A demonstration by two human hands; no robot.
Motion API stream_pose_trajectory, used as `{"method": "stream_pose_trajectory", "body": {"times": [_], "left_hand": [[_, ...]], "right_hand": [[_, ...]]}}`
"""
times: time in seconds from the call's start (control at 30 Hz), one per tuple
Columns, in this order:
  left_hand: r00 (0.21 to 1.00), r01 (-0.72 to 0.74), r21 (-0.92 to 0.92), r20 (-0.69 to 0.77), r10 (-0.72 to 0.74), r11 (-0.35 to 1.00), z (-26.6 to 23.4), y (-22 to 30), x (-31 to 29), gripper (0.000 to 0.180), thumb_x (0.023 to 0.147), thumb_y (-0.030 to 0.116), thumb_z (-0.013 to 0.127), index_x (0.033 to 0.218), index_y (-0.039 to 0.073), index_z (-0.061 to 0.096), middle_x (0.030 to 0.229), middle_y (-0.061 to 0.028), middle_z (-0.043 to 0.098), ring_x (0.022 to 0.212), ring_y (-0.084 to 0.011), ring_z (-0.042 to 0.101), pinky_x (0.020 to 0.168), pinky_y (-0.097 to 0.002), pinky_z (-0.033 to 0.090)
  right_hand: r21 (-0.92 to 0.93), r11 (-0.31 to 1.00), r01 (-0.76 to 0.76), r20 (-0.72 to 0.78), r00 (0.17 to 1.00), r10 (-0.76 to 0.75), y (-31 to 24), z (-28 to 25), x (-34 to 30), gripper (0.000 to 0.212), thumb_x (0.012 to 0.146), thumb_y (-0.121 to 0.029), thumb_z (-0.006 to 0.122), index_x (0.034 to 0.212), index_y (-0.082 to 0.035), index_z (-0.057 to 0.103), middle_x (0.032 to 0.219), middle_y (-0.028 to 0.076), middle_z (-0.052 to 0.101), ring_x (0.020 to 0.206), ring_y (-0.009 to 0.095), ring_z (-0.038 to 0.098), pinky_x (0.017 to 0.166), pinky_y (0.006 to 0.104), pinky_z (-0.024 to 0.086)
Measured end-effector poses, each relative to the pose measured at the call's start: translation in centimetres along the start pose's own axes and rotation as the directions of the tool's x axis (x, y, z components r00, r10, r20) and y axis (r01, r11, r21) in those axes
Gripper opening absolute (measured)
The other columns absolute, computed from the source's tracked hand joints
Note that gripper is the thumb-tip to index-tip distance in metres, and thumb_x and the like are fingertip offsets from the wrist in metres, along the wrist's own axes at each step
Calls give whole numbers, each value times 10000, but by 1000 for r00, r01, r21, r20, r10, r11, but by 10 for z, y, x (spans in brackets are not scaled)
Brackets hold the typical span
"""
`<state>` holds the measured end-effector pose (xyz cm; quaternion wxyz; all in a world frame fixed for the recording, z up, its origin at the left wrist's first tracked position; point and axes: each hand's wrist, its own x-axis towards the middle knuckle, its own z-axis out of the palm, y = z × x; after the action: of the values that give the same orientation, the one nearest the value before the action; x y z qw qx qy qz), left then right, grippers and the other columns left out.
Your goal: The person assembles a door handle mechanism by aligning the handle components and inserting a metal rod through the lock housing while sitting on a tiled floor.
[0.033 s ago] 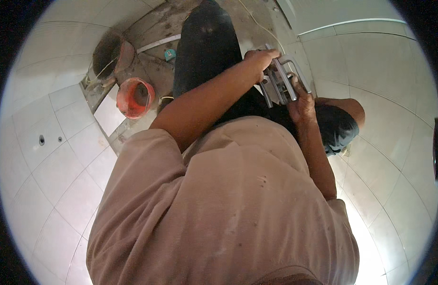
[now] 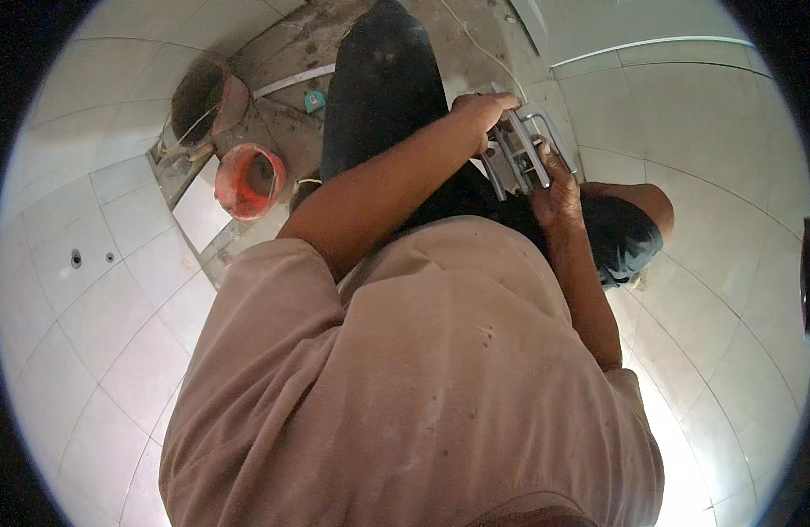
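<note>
A silver metal frame (image 2: 521, 145) with several parallel bars and a U-shaped bar on its right is held up between my two hands, over my bent legs. My left hand (image 2: 486, 116) grips its upper left end, with the thumb stretched along the top. At the lower right, my right hand (image 2: 559, 189) has its fingers closed around the frame, the thumb pointing up near the bars. What kind of fitting it is I cannot make out. Parts of the fingers are hidden behind the bars.
An orange-red bucket (image 2: 249, 182) stands on the dirty floor to the left, with a dark round container (image 2: 198, 98) beyond it. Near my left leg lie a teal tape measure (image 2: 314, 102) and a white strip (image 2: 292, 82). A thin cable (image 2: 479, 42) crosses the floor ahead. Tiled walls (image 2: 686, 114) rise close by.
</note>
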<state>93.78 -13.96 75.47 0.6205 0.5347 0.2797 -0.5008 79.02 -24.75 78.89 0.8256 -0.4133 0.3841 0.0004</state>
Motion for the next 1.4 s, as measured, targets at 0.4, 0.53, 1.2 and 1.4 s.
{"method": "stream_pose_trajectory", "body": {"times": [0.4, 0.53, 1.2, 1.4], "left_hand": [[919, -108, -204, 352, 176, 973, -10, -2, -4, 411, 775, 309, 876, 1070, 64, 729, 949, -94, 689, 854, -271, 664, 786, -484, 517], [888, -45, -279, 429, 167, 959, -13, -1, -5, 397, 784, 304, 872, 1050, 53, 717, 951, -97, 681, 861, -287, 662, 828, -521, 520], [787, -93, -279, 567, 242, 956, -22, -2, -4, 388, 833, 307, 820, 1088, 44, 692, 1000, -117, 684, 861, -292, 679, 786, -531, 556], [753, -348, -83, 568, 331, 934, -19, -1, -36, 438, 865, 315, 783, 1224, 77, 705, 1169, -109, 716, 1095, -251, 666, 955, -471, 524]], "right_hand": [[174, 984, -35, 110, 994, 16, 1, -8, 8, 462, 930, -347, 714, 1257, -33, 624, 1116, 105, 700, 1039, 259, 659, 944, 428, 537], [268, 963, -39, 136, 991, 2, -5, 7, -2, 464, 938, -336, 705, 1275, -31, 616, 1109, 112, 702, 1001, 261, 671, 908, 423, 556], [378, 924, -56, 272, 961, -53, -24, 12, -36, 814, 950, -677, 512, 1464, -48, 461, 1396, 211, 544, 1261, 374, 522, 1090, 529, 402], [99, 988, -115, 367, 928, 71, -41, 6, -52, 815, 982, -681, 401, 1561, -112, 323, 1509, 225, 438, 1312, 445, 500, 986, 687, 455]]}}
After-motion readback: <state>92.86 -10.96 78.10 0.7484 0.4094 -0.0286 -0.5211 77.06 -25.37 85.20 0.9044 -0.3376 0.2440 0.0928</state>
